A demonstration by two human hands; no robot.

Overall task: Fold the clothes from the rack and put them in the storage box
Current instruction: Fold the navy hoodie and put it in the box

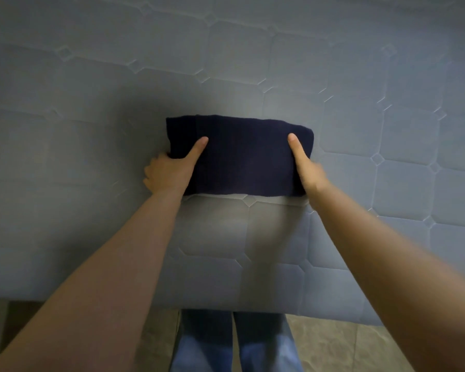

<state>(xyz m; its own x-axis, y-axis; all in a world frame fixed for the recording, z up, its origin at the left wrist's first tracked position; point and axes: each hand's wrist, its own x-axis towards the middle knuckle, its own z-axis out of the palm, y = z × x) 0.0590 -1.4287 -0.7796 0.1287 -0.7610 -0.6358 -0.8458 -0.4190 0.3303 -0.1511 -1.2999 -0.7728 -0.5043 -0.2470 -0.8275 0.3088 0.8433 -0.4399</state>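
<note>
— Hands first: what have you got hold of?

— Both grip one folded dark garment (pixel 239 157), which lies on the quilted mattress (pixel 360 89). My left hand (pixel 169 170) clasps the garment's left end, thumb on top, fingers curled under the edge. My right hand (pixel 306 167) holds the right end with the thumb laid along the top; its other fingers are hidden beneath, so I judge they are tucked under, though I cannot see them.

— How do you do this step well?

— I'd say keep the thumbs pressing down and the fingers flat beneath, lift both ends together and level, so the layers don't slide apart or sag in the middle.

— And the count?

— One garment, one mattress, two hands. Rack and storage box are out of view. Below the mattress's near edge, two jeans-clad legs (pixel 236 345) stand on the floor.
</note>
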